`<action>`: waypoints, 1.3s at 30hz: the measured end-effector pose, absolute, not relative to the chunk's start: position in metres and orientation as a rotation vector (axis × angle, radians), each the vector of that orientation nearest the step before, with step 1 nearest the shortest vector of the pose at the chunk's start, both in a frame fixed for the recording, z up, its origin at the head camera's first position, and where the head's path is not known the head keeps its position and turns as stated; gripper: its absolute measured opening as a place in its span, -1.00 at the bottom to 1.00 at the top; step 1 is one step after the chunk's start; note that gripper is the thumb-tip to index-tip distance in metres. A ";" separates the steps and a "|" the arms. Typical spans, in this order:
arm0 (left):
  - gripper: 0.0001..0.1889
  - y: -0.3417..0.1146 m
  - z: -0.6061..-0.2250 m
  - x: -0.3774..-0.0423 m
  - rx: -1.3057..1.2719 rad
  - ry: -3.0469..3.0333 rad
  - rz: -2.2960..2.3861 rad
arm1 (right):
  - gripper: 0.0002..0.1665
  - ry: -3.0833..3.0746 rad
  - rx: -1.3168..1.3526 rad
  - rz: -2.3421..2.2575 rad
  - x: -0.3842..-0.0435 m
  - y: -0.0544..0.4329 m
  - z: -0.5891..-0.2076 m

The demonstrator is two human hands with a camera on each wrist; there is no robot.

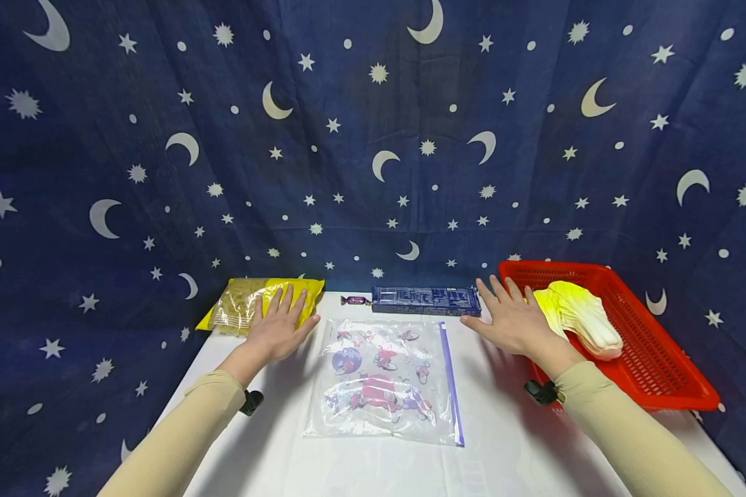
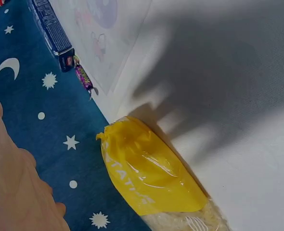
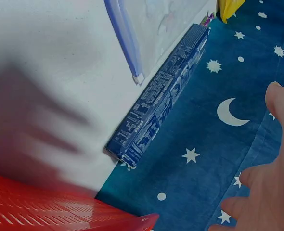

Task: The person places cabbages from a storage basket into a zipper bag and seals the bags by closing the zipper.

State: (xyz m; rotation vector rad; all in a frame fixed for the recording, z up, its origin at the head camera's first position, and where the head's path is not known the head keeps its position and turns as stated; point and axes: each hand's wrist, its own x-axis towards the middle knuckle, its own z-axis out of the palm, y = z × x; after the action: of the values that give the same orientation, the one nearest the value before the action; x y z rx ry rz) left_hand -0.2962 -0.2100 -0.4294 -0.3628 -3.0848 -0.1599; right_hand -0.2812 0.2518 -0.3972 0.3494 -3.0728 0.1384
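Observation:
My left hand (image 1: 278, 331) hovers palm down with spread fingers, overlapping the near side of a yellow and clear bag of dry food (image 1: 239, 304) in the head view. On the right, my other hand (image 1: 514, 323) is held the same way, its fingers straight, beside the red basket (image 1: 659, 397). Neither hand holds anything. Between them a clear zip bag (image 1: 360, 421) with pink and purple cartoon prints lies flat, its purple slider edge to the right. Behind it sit a small purple wrapped candy (image 1: 356, 300) and a long dark blue packet (image 1: 425, 301).
A yellow and white Chinese cabbage (image 1: 587, 321) lies in the red basket at the table's right edge. The white table (image 1: 373, 473) meets a dark blue curtain (image 1: 360, 172) with moons and stars along its back and sides. Both hands cast shadows on the tabletop.

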 end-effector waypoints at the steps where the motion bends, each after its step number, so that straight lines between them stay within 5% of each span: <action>1: -0.10 -0.209 -0.429 -0.296 -0.367 -3.078 -0.168 | 0.24 -3.070 0.350 0.141 -0.281 0.252 -0.397; 22: -0.14 -0.160 -0.411 -0.284 -0.521 -3.019 -0.378 | 0.00 -2.929 0.467 0.559 -0.261 0.214 -0.385; 39: -0.19 -0.116 -0.417 -0.254 -0.675 -3.008 -0.572 | -0.24 -2.897 0.409 1.029 -0.241 0.198 -0.420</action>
State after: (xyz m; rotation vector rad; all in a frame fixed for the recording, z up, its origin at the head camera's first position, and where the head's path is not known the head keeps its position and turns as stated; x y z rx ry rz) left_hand -0.2541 -0.1164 -0.4173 -0.6753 -3.0084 -0.5719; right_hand -0.2413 0.1980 -0.4198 0.4086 -2.8965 1.0290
